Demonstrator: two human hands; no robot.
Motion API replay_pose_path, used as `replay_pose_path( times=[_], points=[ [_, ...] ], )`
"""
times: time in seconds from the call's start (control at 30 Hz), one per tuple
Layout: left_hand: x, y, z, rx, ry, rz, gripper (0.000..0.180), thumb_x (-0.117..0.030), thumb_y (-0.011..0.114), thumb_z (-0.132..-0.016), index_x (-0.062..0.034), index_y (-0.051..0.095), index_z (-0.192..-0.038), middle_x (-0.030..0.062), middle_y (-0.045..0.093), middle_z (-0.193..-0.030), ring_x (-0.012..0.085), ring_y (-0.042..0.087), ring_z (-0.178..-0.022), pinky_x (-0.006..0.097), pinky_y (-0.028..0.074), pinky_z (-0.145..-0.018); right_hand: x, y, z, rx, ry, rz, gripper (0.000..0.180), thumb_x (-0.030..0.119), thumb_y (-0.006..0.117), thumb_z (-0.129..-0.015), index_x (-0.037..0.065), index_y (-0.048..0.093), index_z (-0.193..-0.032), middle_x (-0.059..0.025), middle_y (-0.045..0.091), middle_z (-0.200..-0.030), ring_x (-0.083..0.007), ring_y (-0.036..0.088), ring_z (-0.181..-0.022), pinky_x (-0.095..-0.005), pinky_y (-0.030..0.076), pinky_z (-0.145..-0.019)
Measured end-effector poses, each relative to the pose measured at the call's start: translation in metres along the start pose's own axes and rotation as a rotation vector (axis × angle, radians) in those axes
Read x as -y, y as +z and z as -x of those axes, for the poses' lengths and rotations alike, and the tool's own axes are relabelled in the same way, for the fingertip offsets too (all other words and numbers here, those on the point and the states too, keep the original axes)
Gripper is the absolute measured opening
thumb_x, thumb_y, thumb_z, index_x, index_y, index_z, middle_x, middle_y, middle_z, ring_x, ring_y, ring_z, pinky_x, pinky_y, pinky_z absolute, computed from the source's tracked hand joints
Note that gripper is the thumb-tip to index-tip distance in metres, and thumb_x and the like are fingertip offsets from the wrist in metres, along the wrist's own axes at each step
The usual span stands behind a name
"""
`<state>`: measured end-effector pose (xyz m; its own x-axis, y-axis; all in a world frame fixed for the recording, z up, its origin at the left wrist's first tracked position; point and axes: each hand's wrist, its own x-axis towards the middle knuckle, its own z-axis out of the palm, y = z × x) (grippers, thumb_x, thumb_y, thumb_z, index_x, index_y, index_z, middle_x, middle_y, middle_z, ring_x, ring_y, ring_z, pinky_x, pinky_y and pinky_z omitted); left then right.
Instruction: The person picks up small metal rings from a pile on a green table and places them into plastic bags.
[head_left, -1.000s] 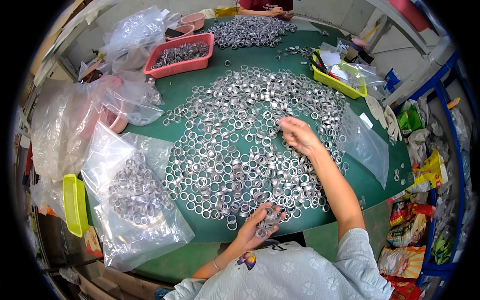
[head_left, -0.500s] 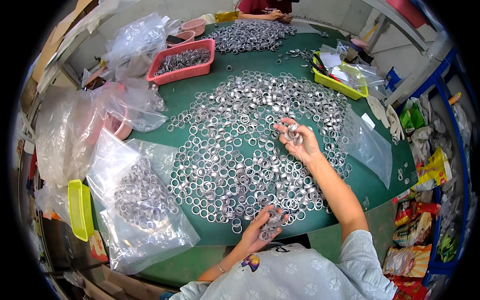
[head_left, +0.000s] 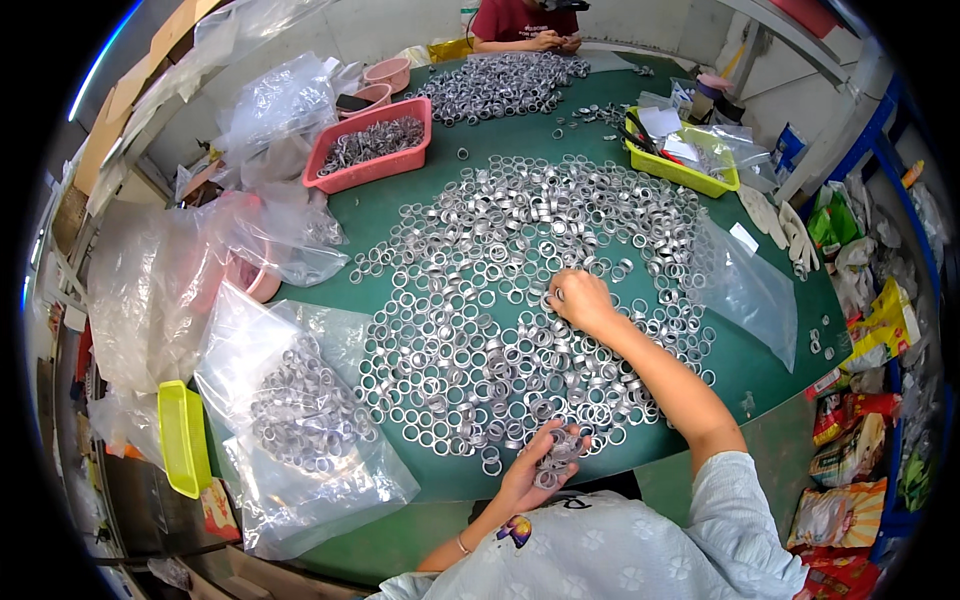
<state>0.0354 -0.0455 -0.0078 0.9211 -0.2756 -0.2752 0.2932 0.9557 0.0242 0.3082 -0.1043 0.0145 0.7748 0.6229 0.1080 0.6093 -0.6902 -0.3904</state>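
Note:
Many silver metal rings lie spread in a wide, loose layer over the green table. My left hand is cupped near the table's front edge, palm up, with several rings gathered in its curled fingers. Farther forward, in the midst of the spread, my right hand reaches down among the rings. Its back faces up and its fingers are bent together, so whatever they grip is hidden.
A clear bag of rings lies at left, beside a yellow-green tray. Farther back stand a pink tray of rings and a yellow-green basket. Across the table, a person in a dark red shirt handles small pieces beside another ring heap.
My right hand has turned from palm up with rings showing to palm down, dipping into the spread. My left hand keeps its rings. The whole view has shifted slightly.

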Motion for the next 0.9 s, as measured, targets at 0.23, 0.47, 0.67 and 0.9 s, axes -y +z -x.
replay_pose_path(
  times=[0.23,0.47,0.67,0.9],
  points=[
    [-0.004,0.008,0.002,-0.007,0.003,0.045,0.029,-0.019,0.060,-0.090,-0.0164,0.053,-0.118,0.0109,0.049,-0.122,0.0313,0.045,-0.122,0.031,0.049,-0.072,-0.015,-0.023,0.001,0.301,0.461,-1.261,0.016,0.013,0.064,-0.082,-0.001,0.063,-0.089,-0.0040,0.058,-0.070,-0.0113,0.052,-0.054,-0.0250,0.040,-0.045],
    [-0.001,0.008,0.000,-0.018,0.010,0.009,0.027,-0.021,0.060,-0.090,-0.0171,0.055,-0.116,0.0097,0.048,-0.121,0.0305,0.044,-0.122,0.031,0.050,-0.071,-0.003,-0.038,0.025,0.345,0.363,-1.747,0.015,0.013,0.057,-0.087,0.002,0.056,-0.097,-0.0058,0.058,-0.083,-0.0132,0.055,-0.061,-0.0218,0.036,-0.042],
    [-0.003,0.008,0.001,-0.022,-0.010,0.025,0.026,-0.021,0.061,-0.090,-0.0178,0.056,-0.115,0.0095,0.048,-0.122,0.0300,0.043,-0.122,0.030,0.050,-0.071,0.001,-0.041,0.021,0.287,0.375,-2.044,0.025,0.022,0.057,-0.087,0.007,0.057,-0.107,-0.0067,0.061,-0.094,-0.0180,0.059,-0.068,-0.0213,0.038,-0.041],
    [-0.004,0.007,-0.001,-0.015,-0.013,0.012,0.028,-0.021,0.061,-0.089,-0.0175,0.055,-0.116,0.0102,0.048,-0.123,0.0312,0.043,-0.122,0.031,0.050,-0.072,-0.003,0.004,-0.010,-0.164,-0.054,-0.352,0.016,0.019,0.069,-0.077,0.005,0.069,-0.086,-0.0130,0.066,-0.087,-0.0286,0.065,-0.077,-0.0369,0.051,-0.071]
  ],
)
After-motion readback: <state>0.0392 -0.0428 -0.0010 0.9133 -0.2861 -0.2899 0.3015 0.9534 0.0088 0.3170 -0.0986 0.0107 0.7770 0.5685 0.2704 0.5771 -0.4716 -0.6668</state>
